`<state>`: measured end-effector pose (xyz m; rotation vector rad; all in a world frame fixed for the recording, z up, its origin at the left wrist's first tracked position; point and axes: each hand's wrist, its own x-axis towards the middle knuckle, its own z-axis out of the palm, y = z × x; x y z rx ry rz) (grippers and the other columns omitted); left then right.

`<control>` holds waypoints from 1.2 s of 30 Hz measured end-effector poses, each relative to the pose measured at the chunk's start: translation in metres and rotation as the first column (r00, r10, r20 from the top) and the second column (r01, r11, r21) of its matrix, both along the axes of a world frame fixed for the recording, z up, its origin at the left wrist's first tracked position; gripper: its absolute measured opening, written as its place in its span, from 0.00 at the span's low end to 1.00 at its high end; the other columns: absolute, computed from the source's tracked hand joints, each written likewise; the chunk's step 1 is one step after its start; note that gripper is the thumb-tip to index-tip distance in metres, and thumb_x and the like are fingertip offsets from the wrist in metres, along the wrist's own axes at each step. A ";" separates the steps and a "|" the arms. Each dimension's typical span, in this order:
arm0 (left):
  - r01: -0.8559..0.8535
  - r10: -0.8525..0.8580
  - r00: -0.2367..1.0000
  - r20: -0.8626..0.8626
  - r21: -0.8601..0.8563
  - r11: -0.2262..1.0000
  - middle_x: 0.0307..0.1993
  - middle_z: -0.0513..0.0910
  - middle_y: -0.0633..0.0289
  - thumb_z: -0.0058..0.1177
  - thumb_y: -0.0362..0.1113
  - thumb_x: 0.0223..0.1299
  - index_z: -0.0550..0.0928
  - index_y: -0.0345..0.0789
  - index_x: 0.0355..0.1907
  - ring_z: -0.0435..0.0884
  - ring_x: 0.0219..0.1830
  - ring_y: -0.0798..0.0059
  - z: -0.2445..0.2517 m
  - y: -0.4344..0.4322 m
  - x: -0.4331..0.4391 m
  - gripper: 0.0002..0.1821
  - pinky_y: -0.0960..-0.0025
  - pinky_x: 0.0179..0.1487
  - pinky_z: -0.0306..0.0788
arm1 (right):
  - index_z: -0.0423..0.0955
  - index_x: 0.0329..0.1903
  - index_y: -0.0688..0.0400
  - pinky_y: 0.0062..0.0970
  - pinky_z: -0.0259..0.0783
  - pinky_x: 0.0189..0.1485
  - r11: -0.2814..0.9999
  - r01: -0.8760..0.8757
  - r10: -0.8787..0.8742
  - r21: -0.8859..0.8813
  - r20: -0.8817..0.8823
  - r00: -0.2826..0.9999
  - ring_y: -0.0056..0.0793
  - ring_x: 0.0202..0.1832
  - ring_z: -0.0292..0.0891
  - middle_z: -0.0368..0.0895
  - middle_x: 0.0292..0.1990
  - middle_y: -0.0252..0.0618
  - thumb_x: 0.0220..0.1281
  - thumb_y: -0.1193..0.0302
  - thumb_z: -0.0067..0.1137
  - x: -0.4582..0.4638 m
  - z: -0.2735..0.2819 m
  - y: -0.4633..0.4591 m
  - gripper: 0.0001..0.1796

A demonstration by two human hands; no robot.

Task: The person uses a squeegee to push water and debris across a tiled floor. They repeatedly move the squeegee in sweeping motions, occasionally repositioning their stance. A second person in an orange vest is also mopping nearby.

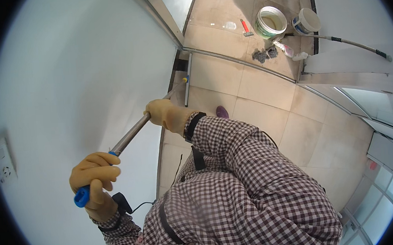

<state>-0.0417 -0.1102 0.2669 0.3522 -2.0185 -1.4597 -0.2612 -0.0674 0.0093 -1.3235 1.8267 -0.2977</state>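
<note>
My left hand (96, 174), in a tan rubber glove, is wrapped around the blue plastic grip (82, 196) at the top of a metal pole (130, 134). Farther down the same pole, my right hand (168, 116) is closed on the shaft in a matching glove. The pole slants away from me along the white wall. At its far end, a yellow and blue joint (186, 79) carries a long, narrow squeegee head (188, 76) low by the foot of the wall. Whether its blade touches the floor, I cannot tell.
A metal threshold strip (240, 62) crosses the tiled floor (265, 87). Beyond it are a white bucket (261, 29) holding liquid, a smaller bucket (309, 20), a red-handled scraper (245, 27), grey rags (263, 54), bottles (284, 49) and another pole (355, 43). A wall socket (4, 163) is at left.
</note>
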 end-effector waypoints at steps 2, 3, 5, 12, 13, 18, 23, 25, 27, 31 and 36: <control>-0.051 0.052 0.998 0.035 -0.032 0.998 0.14 0.74 0.69 0.59 0.48 0.76 0.92 0.30 0.34 0.76 0.22 0.71 0.006 0.018 -0.005 0.23 0.50 0.49 0.87 | 0.91 0.48 0.53 0.46 0.83 0.55 1.000 -0.003 0.003 -0.012 0.013 1.000 0.52 0.51 0.90 0.93 0.47 0.47 0.74 0.65 0.60 0.000 0.000 0.003 0.12; -0.098 0.101 0.993 0.059 -0.062 0.993 0.14 0.74 0.69 0.59 0.49 0.76 0.93 0.30 0.34 0.76 0.22 0.71 0.008 0.027 -0.007 0.23 0.49 0.50 0.87 | 0.91 0.48 0.53 0.46 0.84 0.55 1.000 0.001 -0.001 -0.005 0.018 1.000 0.52 0.52 0.90 0.93 0.47 0.47 0.73 0.65 0.60 -0.001 0.002 0.005 0.12; -0.107 0.107 0.994 0.010 -0.025 0.994 0.15 0.76 0.69 0.63 0.56 0.74 0.93 0.31 0.33 0.77 0.22 0.70 0.012 0.040 -0.009 0.27 0.46 0.52 0.88 | 0.91 0.47 0.53 0.47 0.84 0.54 0.999 -0.035 0.035 0.003 -0.003 0.999 0.52 0.52 0.90 0.93 0.47 0.47 0.71 0.64 0.62 -0.004 0.011 0.010 0.11; 0.277 -0.214 0.941 -0.263 0.234 0.932 0.25 0.88 0.61 0.73 0.53 0.67 0.94 0.28 0.40 0.87 0.32 0.66 0.005 0.055 -0.005 0.24 0.46 0.59 0.86 | 0.92 0.40 0.52 0.51 0.84 0.49 0.935 -0.354 0.349 -0.007 -0.146 0.926 0.53 0.46 0.90 0.93 0.42 0.48 0.57 0.66 0.70 -0.057 0.042 0.087 0.10; 0.274 -0.226 0.952 -0.205 0.246 0.930 0.26 0.87 0.61 0.72 0.50 0.68 0.93 0.28 0.42 0.87 0.33 0.66 -0.001 0.056 -0.007 0.22 0.46 0.63 0.84 | 0.92 0.40 0.51 0.51 0.84 0.48 0.947 -0.321 0.318 0.009 -0.159 0.935 0.54 0.45 0.90 0.93 0.42 0.47 0.56 0.66 0.70 -0.069 0.040 0.107 0.10; 0.223 -0.254 0.967 0.005 0.464 0.857 0.31 0.88 0.61 0.62 0.38 0.77 0.91 0.28 0.53 0.88 0.39 0.69 -0.054 0.075 -0.041 0.15 0.44 0.79 0.72 | 0.92 0.45 0.50 0.50 0.84 0.48 0.947 -0.161 0.224 0.278 -0.211 0.952 0.53 0.48 0.90 0.93 0.43 0.48 0.57 0.64 0.72 -0.123 0.004 0.199 0.13; 0.122 -0.164 0.986 0.006 0.638 0.760 0.39 0.89 0.59 0.51 0.30 0.84 0.90 0.28 0.55 0.85 0.38 0.76 -0.111 0.089 -0.068 0.13 0.42 0.85 0.65 | 0.93 0.44 0.52 0.48 0.85 0.50 0.910 -0.055 0.202 0.411 -0.323 0.925 0.56 0.46 0.91 0.93 0.42 0.52 0.62 0.64 0.69 -0.134 -0.037 0.222 0.11; 0.094 -0.135 0.991 0.024 0.597 0.797 0.40 0.90 0.58 0.49 0.30 0.85 0.89 0.27 0.54 0.84 0.38 0.78 -0.116 0.079 -0.058 0.14 0.41 0.85 0.65 | 0.93 0.43 0.53 0.48 0.85 0.49 0.958 -0.067 0.159 0.278 -0.323 0.933 0.56 0.46 0.91 0.93 0.42 0.53 0.63 0.65 0.68 -0.124 -0.050 0.203 0.11; 0.006 -0.051 0.996 0.072 0.522 0.853 0.41 0.90 0.57 0.49 0.32 0.86 0.89 0.27 0.54 0.82 0.37 0.79 -0.111 0.058 -0.041 0.14 0.41 0.84 0.66 | 0.93 0.42 0.55 0.49 0.86 0.49 0.986 -0.057 0.109 0.159 -0.337 0.935 0.56 0.46 0.91 0.93 0.41 0.54 0.64 0.67 0.67 -0.112 -0.060 0.171 0.10; -0.061 0.019 0.993 0.113 0.387 0.920 0.38 0.88 0.60 0.47 0.40 0.90 0.88 0.27 0.49 0.77 0.33 0.84 -0.095 0.016 -0.016 0.20 0.34 0.83 0.67 | 0.93 0.41 0.55 0.49 0.86 0.49 0.991 -0.128 0.110 -0.039 -0.308 0.945 0.57 0.47 0.91 0.93 0.42 0.53 0.63 0.71 0.66 -0.089 -0.062 0.105 0.09; -0.091 0.078 0.994 0.072 0.211 0.973 0.32 0.78 0.64 0.39 0.42 0.93 0.84 0.31 0.40 0.77 0.36 0.82 -0.076 -0.013 -0.018 0.24 0.31 0.81 0.69 | 0.94 0.46 0.55 0.45 0.85 0.52 0.990 -0.108 0.127 0.095 -0.220 0.967 0.52 0.52 0.92 0.94 0.48 0.50 0.64 0.73 0.69 -0.086 -0.029 0.037 0.10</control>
